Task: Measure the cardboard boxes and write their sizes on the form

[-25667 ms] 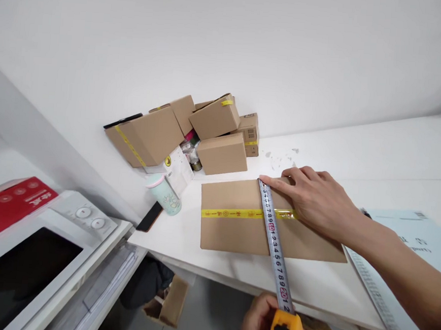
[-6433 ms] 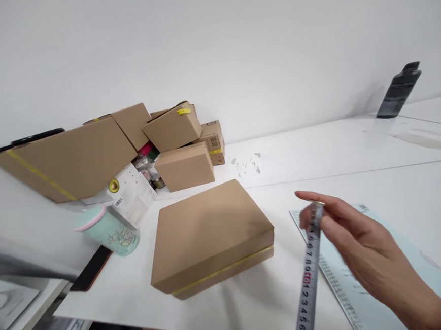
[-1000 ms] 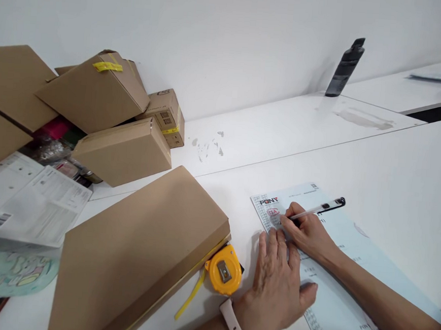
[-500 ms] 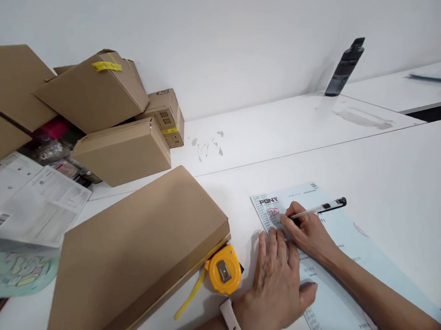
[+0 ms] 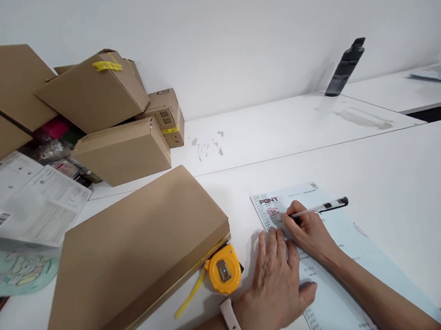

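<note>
We have a sheet of light blue paper lying at a slant on the white table, perhaps because that suits the writing arm. Our right hand pinches a clear pen with a black end. The fingers hide the tip, so we cannot tell if it touches the paper, but it points near the PONY print. Our left hand lies flat at the paper's left edge, gripping nothing, and we think it is there so the paper won't slip. The brown cardboard box and the yellow tape measure sit to the left, maybe to stay off the paper. The tape measure is just beside the box, its yellow strap trailing toward us. Our right arm slants in from the lower right, the hand low and its fingers bent. Our left hand points away from us, a pale pink watch band round its wrist, thumb out to the right, fingertips close to the right hand.
</note>
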Demonstrator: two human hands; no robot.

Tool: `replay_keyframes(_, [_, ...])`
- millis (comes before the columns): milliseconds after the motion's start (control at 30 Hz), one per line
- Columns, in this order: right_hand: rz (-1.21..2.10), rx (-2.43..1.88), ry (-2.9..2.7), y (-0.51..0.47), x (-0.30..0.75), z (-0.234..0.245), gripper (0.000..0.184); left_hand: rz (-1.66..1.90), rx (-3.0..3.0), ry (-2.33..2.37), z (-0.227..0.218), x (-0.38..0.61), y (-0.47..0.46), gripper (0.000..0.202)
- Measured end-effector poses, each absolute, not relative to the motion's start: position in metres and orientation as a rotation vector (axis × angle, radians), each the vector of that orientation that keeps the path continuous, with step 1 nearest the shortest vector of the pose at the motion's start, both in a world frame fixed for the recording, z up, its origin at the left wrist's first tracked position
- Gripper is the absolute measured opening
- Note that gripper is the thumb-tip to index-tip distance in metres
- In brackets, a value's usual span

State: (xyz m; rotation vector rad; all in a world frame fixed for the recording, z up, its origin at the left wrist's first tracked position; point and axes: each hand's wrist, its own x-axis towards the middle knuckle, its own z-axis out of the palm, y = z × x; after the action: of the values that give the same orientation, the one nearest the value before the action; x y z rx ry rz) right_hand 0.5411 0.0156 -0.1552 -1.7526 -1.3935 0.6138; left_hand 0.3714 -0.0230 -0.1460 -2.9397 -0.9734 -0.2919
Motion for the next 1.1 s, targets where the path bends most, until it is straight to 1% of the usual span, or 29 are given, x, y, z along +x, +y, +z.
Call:
replay_keyframes(233, [0.652, -1.754, -1.396, 0.0151, 0.541, -0.1543, 0.024, -0.289, -2.943, -0.976, -0.1465, 0.3714, -0.0225, 0.07])
replay_keyframes(600, [0.623, -1.762, -1.383, 0.0141, 0.5406, -0.1522, 0.027, -0.327, -2.919, -0.967, -0.1477, 0.3711, -0.0228, 0.07])
replay_keyframes(1100, [0.604, -1.772, -1.405, 0.0146, 0.5407, -0.1516, 0.026, -0.284, -2.934, -0.972, -0.1444, 0.3711, -0.0229, 0.072])
